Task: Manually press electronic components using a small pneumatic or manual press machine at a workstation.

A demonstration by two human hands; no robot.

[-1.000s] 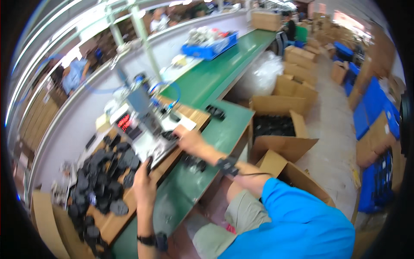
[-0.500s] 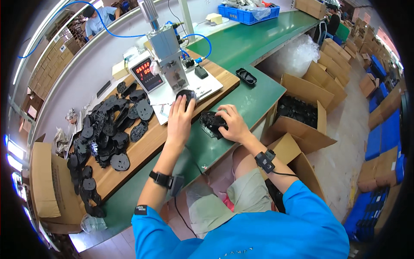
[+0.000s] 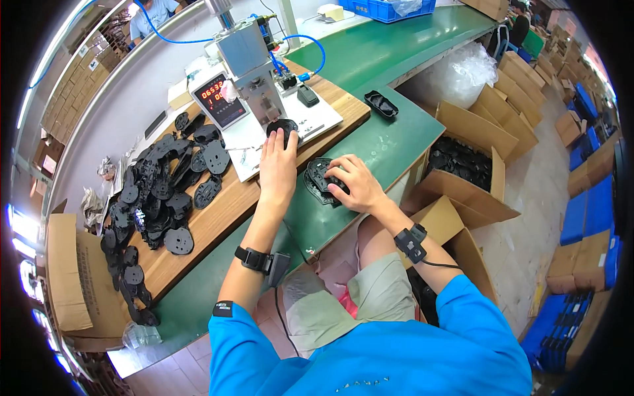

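My left hand (image 3: 278, 168) is at the base of a bench press (image 3: 246, 53), its fingers closed over the near edge of a rounded black plastic part (image 3: 284, 125) under the press head. On the green bench, my right hand (image 3: 360, 188) grips a black plastic shell (image 3: 318, 170) by its right side, thumb and fingers bent around the edge. That shell lies nearly flat, with a ribbed, hollowed face upward. What is under the right fingers is hidden. Just left of the press base, flat black plastic parts (image 3: 162, 188) lie heaped on a wooden board (image 3: 211, 214).
A controller with a red display (image 3: 220, 99) stands beside the press. Farther right lie a black block (image 3: 307, 96) and a hollow black case (image 3: 382, 105). An open carton (image 3: 465, 195) of black parts stands right of the bench. A blue crate (image 3: 389, 12) sits at the back.
The shell in my right hand has turned from a tilted pose to lie flatter on the bench. My left hand stays at the press. The whole view has shifted slightly.
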